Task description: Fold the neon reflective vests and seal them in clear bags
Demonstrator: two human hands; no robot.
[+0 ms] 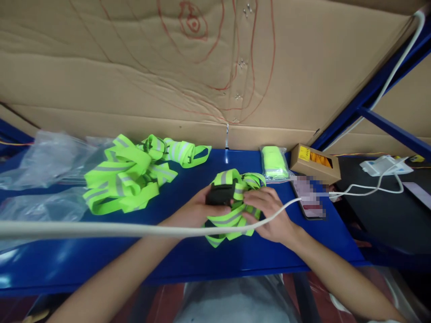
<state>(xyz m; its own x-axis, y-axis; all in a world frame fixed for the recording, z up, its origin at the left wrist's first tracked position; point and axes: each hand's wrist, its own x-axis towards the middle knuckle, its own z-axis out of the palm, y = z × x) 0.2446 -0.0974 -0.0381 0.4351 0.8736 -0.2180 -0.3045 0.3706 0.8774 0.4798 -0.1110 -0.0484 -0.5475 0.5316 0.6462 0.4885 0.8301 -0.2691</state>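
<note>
Blue, smooth and glossy, the bench (188, 260) runs below a tan cardboard wall (117, 89) marked with red looping lines. Near its front edge, a bundle of lime-yellow fabric straps with silvery-grey stripes (229, 220) lies gathered between the two hands. The left hand (205, 202) is closed around a black, solid-looking piece (220, 195) at the bundle's left side, thumb along its lower edge. The right hand (269, 213) has its fingers bent against the loops on the other side; whether they pinch the fabric, I cannot tell.

The straps look light, limp and hard to break, likely to fold or slide over one another rather than keep a shape. The black piece seems the stiffest part and so the surest hold; loose loops would be better taken flat, across their width, with several layers pinched together so that none slips out. Snagging looks a likelier trouble than damage, since the loops cross in many places.

A larger tangle of similar straps (121, 179) lies to the left, beside crumpled clear plastic bags (57, 154). A white cable (101, 229) crosses the view in front of the forearms.
</note>
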